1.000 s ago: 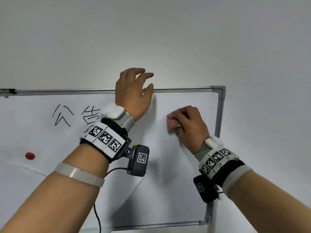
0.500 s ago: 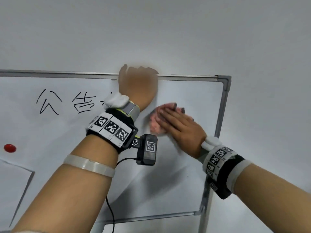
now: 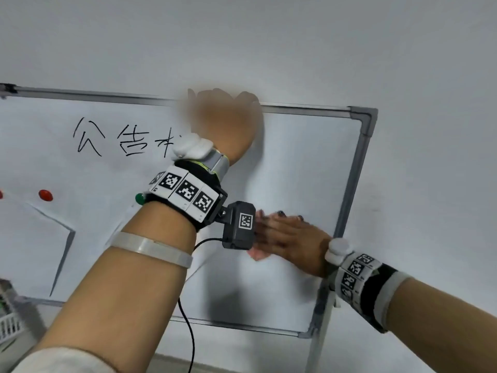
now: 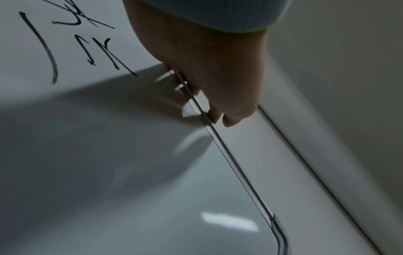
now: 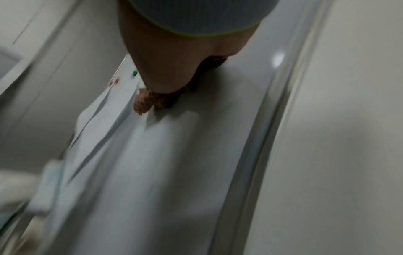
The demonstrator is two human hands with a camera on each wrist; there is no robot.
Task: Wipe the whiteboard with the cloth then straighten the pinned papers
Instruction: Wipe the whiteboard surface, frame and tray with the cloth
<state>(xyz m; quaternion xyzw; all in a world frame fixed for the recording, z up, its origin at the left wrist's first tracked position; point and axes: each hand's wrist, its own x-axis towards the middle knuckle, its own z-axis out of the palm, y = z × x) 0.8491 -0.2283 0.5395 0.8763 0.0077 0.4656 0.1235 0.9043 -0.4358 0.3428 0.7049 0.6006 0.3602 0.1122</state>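
Note:
The whiteboard point(image 3: 295, 170) hangs on a pale wall, with black handwriting point(image 3: 113, 138) at its upper left. My left hand point(image 3: 223, 114) grips the board's top frame point(image 4: 229, 155), fingers curled over the edge. My right hand point(image 3: 285, 232) lies flat on the board's right half, straight fingers pressing a pink cloth point(image 3: 258, 255) against it; the left wrist camera hides part of the cloth. The cloth point(image 5: 144, 101) shows under the fingertips in the right wrist view. A tilted white paper point(image 3: 32, 238) hangs under a red magnet point(image 3: 45, 195). A green magnet point(image 3: 139, 198) peeks out beside my left wrist.
The board's grey right frame point(image 3: 352, 184) runs just right of my right hand. A cable point(image 3: 188, 332) hangs from the left wrist camera in front of the board. A white basket point(image 3: 10, 324) sits at the lower left edge.
My right hand has slid the cloth down the board from near the top right to mid-height, its fingers now flat instead of curled. My left hand stays on the top frame.

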